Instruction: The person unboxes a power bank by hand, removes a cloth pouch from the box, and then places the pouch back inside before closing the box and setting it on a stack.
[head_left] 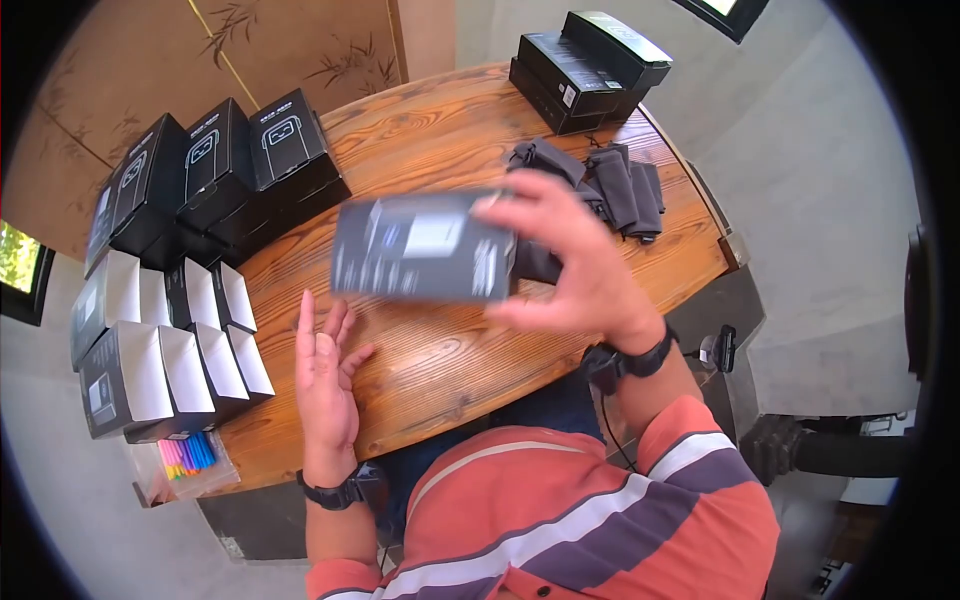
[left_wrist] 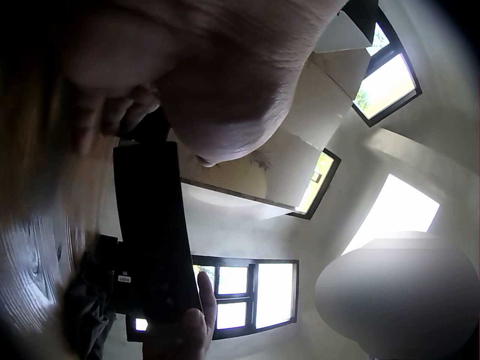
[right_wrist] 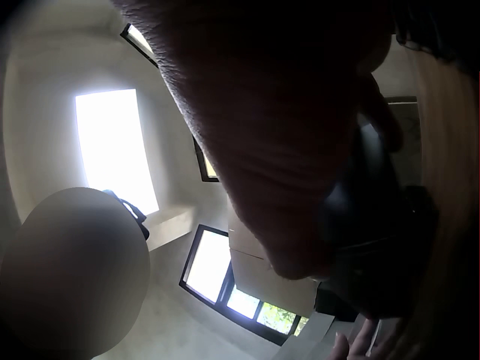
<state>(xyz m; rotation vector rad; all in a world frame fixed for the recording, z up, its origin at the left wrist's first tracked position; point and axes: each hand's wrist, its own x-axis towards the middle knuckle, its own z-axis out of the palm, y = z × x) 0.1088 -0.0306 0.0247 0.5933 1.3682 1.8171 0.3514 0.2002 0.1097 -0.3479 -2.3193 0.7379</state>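
A black cardboard box [head_left: 385,265] with white print is held up over the wooden table, slightly blurred. My right hand [head_left: 590,265] grips its right end, thumb at the lower edge and fingers at the upper one. My left hand [head_left: 328,390] is open, palm turned toward the box, its fingertips just below the box's lower left corner. From the left wrist, the box [left_wrist: 150,225] appears as a dark slab, with the right hand's fingers [left_wrist: 196,315] at its far end. The right wrist view is dark, and the hand hides much of the box there.
Several upright black boxes [head_left: 265,150] stand at the back left. Before them sit boxes with white inner faces [head_left: 145,370], and a clear bag of coloured sticks [head_left: 190,457]. Dark grey cloth pouches [head_left: 630,190] lie at the right, near more black boxes [head_left: 570,85].
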